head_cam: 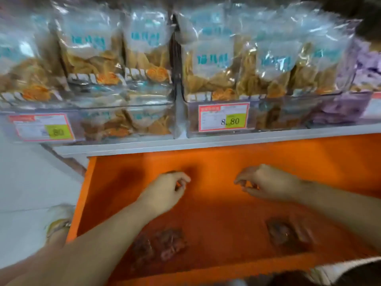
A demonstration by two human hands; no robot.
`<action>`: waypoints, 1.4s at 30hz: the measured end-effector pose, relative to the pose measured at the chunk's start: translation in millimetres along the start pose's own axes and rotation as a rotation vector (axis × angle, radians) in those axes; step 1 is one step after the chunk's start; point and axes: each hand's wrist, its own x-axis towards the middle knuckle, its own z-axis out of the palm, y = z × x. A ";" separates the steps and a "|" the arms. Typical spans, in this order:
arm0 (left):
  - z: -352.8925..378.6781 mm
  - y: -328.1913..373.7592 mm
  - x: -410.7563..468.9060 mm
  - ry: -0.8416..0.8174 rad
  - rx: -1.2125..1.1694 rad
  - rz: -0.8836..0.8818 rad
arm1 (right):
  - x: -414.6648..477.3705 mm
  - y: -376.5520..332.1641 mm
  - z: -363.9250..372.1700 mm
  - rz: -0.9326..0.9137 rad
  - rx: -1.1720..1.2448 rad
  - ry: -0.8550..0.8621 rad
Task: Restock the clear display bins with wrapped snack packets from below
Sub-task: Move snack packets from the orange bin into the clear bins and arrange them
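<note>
Orange drawer [226, 162] is seen open below the shelf [206, 141] of clear bins [268, 118]. The left hand [167, 188] and right hand [266, 182] are held over its far half, fingers loosely curled, nothing seen in either. Dark wrapped packets [165, 242] lie nearer; the hands should be brought near and one packet gripped by its edges.

Whole view motion-blurred. Blue lettering on the snack bags [88, 42] unreadable. On the left price tag [42, 126], first digit smeared, small print illegible. Contents of the dark packets [162, 244] in the orange drawer [226, 162] indistinct; drawer's near rim runs off the bottom edge. Right edge cuts the purple packets [369, 62] and a third tag [375, 106]. Fingertips of left hand [167, 188] and right hand [268, 181] smeared, any pinch unclear.
</note>
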 end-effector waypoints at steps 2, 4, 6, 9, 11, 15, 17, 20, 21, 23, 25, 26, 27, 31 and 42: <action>20.1 4.4 21.0 -0.084 0.001 0.005 | -3.1 26.8 13.6 0.042 -0.056 -0.120; 41.6 6.1 39.2 -0.149 -0.015 -0.005 | -8.4 54.8 32.9 0.073 -0.102 -0.229; 61.5 5.8 51.0 -0.198 -0.026 -0.023 | -15.3 80.5 54.6 0.097 -0.107 -0.295; 85.0 1.6 56.9 -0.272 -0.013 -0.079 | -23.6 106.0 83.6 0.163 -0.022 -0.389; 95.2 -1.3 57.1 -0.311 -0.002 -0.111 | -28.3 118.5 100.7 0.217 0.020 -0.464; 106.3 -4.4 58.2 -0.334 -0.014 -0.159 | -33.6 139.4 127.2 0.259 0.059 -0.589; 110.9 -4.0 59.2 -0.340 -0.029 -0.174 | -31.9 145.8 139.5 0.292 0.077 -0.649; 119.4 -1.9 60.3 -0.343 -0.034 -0.180 | -28.5 144.6 141.8 0.377 0.140 -0.700; 121.6 -1.0 60.1 -0.359 -0.029 -0.176 | -28.0 140.9 138.9 0.391 0.169 -0.716; 123.5 0.0 59.8 -0.380 -0.018 -0.162 | -24.0 132.6 130.3 0.357 0.204 -0.780; 122.7 -3.5 58.8 -0.385 -0.009 -0.164 | -18.4 121.2 123.2 0.321 0.245 -0.801; 120.6 -7.0 57.8 -0.395 0.004 -0.168 | -15.5 113.6 119.8 0.307 0.279 -0.770; 116.7 -11.6 56.2 -0.412 0.024 -0.172 | -12.4 107.5 117.6 0.289 0.304 -0.723; 93.2 -41.9 42.2 -0.520 0.114 -0.244 | 7.0 73.7 105.4 0.226 0.378 -0.547; 42.3 -121.5 -12.8 -0.663 0.149 -0.379 | 90.9 -41.8 102.1 0.078 0.453 -0.471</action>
